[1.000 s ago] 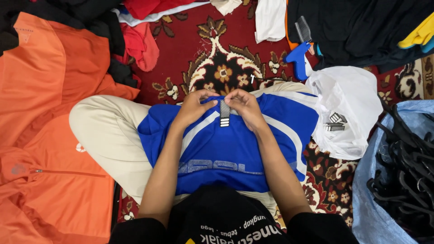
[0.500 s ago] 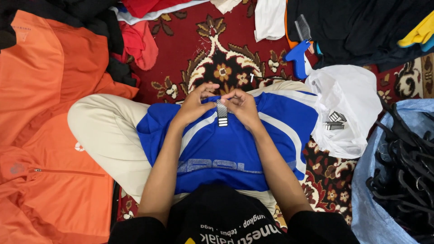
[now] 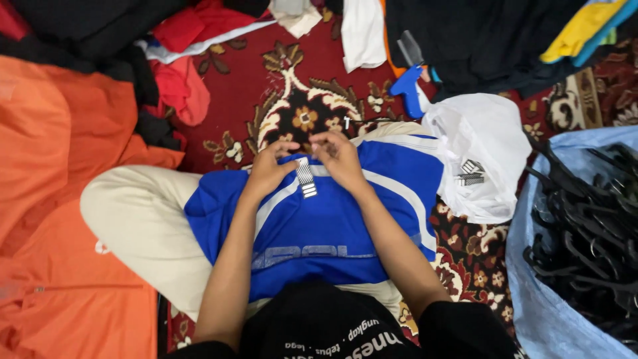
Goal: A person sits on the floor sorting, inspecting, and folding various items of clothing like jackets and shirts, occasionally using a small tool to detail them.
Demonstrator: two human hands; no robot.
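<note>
A blue sports jersey with white stripes (image 3: 325, 226) lies spread across the lap of a person sitting cross-legged in cream trousers (image 3: 143, 223) on a red patterned carpet (image 3: 266, 100). Both hands rest on the far edge of the jersey, at its collar. The left hand (image 3: 269, 169) presses down on the fabric with its fingers curled together, pinching the collar edge just left of a small striped black-and-white tag (image 3: 306, 178). The right hand (image 3: 339, 158) sits just to the right of that tag, its fingers bent and closed on the collar fabric; the two hands nearly touch above the tag. The tag hangs down from the collar between them, flat on the blue cloth.

To the left lies a large heap of orange garments (image 3: 60, 219), with red and black clothing (image 3: 179, 86) beyond it. Just right of the jersey sits a white plastic bag (image 3: 482, 153), touching the jersey's sleeve. Far of that bag lies a blue plastic tagging gun (image 3: 407, 86) beside dark clothing (image 3: 485, 40). At the right edge a pale blue sack (image 3: 538, 279) holds a tangle of black plastic hangers (image 3: 588, 233).
</note>
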